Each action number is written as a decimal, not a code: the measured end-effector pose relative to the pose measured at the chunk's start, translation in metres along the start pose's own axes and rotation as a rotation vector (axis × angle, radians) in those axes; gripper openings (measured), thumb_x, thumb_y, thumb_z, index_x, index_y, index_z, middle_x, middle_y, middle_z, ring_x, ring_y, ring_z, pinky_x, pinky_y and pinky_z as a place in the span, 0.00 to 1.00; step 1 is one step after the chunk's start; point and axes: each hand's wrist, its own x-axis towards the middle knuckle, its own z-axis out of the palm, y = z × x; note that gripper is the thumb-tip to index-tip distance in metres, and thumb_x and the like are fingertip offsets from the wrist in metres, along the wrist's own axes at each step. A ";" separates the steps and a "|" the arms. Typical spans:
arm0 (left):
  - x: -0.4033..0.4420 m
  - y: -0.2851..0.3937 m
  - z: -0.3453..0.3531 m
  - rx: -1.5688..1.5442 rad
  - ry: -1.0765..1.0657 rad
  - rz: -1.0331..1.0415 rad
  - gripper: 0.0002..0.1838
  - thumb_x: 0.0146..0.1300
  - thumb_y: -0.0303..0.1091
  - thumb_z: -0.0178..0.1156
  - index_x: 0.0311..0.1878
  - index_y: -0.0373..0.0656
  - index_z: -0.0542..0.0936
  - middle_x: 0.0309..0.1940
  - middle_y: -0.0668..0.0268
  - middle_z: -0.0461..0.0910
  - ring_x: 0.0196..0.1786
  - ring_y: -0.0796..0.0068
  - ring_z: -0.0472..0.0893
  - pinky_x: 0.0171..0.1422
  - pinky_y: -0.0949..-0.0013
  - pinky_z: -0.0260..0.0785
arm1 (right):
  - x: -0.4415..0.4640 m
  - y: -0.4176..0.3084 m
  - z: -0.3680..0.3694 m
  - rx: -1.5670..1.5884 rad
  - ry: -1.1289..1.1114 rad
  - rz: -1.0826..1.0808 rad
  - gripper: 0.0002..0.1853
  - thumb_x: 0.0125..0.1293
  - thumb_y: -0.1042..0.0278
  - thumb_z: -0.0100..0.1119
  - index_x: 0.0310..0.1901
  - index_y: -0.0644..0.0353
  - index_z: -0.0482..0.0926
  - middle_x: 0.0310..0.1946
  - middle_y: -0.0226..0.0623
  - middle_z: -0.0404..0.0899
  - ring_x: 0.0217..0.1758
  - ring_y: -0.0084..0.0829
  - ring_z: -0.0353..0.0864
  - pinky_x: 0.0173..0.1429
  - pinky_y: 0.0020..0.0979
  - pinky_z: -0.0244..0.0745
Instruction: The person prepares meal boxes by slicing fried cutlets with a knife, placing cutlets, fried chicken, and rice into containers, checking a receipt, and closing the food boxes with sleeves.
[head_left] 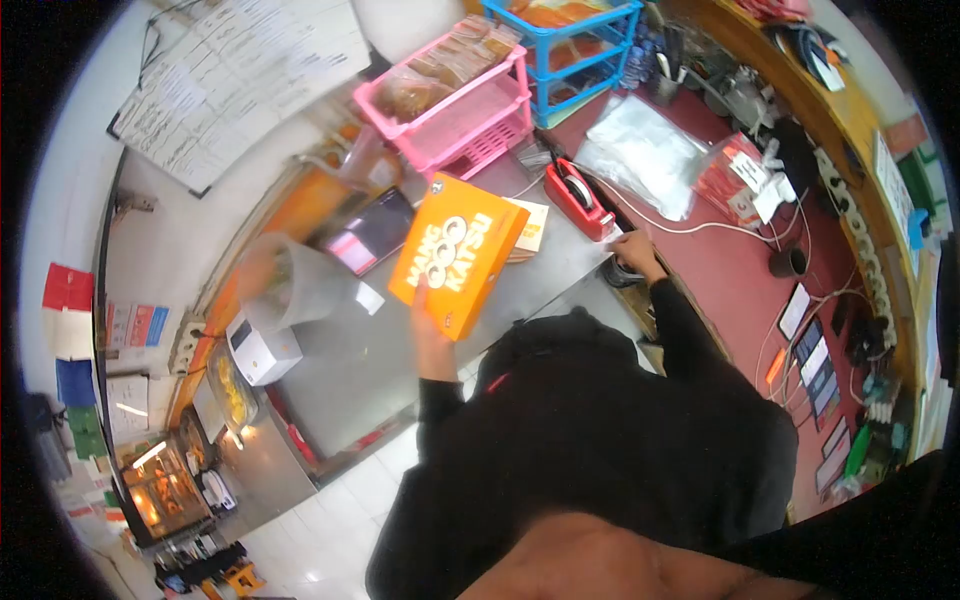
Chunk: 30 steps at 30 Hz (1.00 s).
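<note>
My left hand (436,335) grips the lower edge of a closed orange cardboard food box (450,255) printed "MANG KATSU" in white. The box is tilted above the steel counter. My right hand (638,254) is at the front end of a red tape dispenser (580,203) that holds a roll of tape. Its fingers look pinched together, but whatever is between them is too small to make out. Behind the orange box, partly hidden, lies a small stack of cream and brown card pieces (530,228).
Left of the box are a dark and pink box (372,232), a translucent bucket (280,283) and a white box (262,350) on the steel counter (350,400). Pink (455,115) and blue (568,60) racks stand behind. Clear plastic bags (645,150), cables and phones lie on the red tabletop (715,285).
</note>
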 end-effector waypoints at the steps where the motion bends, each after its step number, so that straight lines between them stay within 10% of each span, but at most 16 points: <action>1: -0.001 0.000 0.005 -0.023 -0.010 0.012 0.28 0.72 0.43 0.51 0.70 0.38 0.61 0.66 0.54 0.69 0.64 0.56 0.73 0.67 0.53 0.67 | -0.009 -0.084 -0.024 0.570 0.010 0.417 0.09 0.59 0.65 0.65 0.32 0.62 0.86 0.21 0.29 0.80 0.16 0.20 0.72 0.21 0.23 0.65; 8: -0.003 -0.004 0.027 0.008 0.032 0.110 0.29 0.73 0.43 0.49 0.70 0.37 0.59 0.67 0.53 0.67 0.66 0.56 0.71 0.67 0.53 0.68 | -0.019 -0.312 -0.067 0.874 -0.030 0.076 0.12 0.58 0.60 0.70 0.32 0.62 0.86 0.14 0.25 0.74 0.15 0.14 0.67 0.20 0.21 0.60; 17: -0.026 0.011 0.028 -0.055 0.048 -0.067 0.28 0.73 0.46 0.49 0.70 0.40 0.62 0.65 0.54 0.70 0.63 0.55 0.74 0.66 0.52 0.68 | -0.005 -0.297 -0.047 0.957 -0.145 -0.116 0.17 0.57 0.60 0.73 0.20 0.63 0.80 0.11 0.25 0.72 0.17 0.17 0.71 0.25 0.22 0.64; 26: -0.035 0.005 0.013 -0.121 -0.040 -0.177 0.28 0.70 0.45 0.54 0.68 0.41 0.65 0.63 0.55 0.73 0.61 0.57 0.76 0.64 0.53 0.70 | 0.004 -0.283 -0.061 0.740 -0.290 -0.353 0.08 0.54 0.69 0.72 0.32 0.63 0.84 0.35 0.35 0.85 0.39 0.20 0.82 0.41 0.25 0.73; 30: -0.047 0.001 0.018 -0.129 -0.108 -0.241 0.28 0.71 0.45 0.54 0.68 0.41 0.64 0.62 0.55 0.74 0.60 0.58 0.78 0.63 0.54 0.72 | 0.002 -0.297 -0.077 0.713 0.001 -0.543 0.13 0.50 0.70 0.73 0.38 0.63 0.84 0.37 0.39 0.84 0.41 0.32 0.84 0.46 0.31 0.76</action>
